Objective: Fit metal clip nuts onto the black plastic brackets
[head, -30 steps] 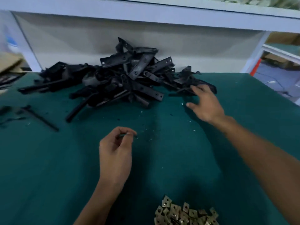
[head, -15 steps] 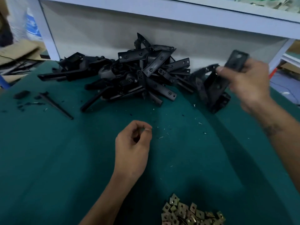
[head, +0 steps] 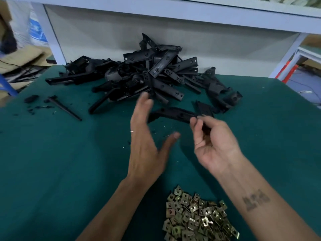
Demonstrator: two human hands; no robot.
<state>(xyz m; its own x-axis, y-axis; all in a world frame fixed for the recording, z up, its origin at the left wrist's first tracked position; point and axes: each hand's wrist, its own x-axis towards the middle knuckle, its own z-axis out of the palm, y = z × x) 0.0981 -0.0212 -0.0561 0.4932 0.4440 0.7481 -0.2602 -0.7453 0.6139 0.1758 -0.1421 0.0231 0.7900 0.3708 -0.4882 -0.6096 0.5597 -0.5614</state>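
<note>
A black plastic bracket (head: pixel 177 114) hangs over the green table, gripped at its right end by my right hand (head: pixel 214 145). My left hand (head: pixel 147 141) is spread wide just left of the bracket, fingers apart and blurred, palm turned toward it; I see nothing in it. A heap of black brackets (head: pixel 149 75) lies at the back of the table. Several brass-coloured metal clip nuts (head: pixel 196 214) form a pile at the near edge, below my right forearm.
The green table mat (head: pixel 60 162) stretches left of my arms. A thin black rod (head: pixel 65 108) and black scraps lie at the left. A white shelf frame (head: pixel 173 9) rises behind the heap. Small metal shavings dot the mat near my hands.
My right hand has brought one bracket from the right end of the heap down to the table's middle. My left hand, pinched before, has spread out and moved up toward the bracket.
</note>
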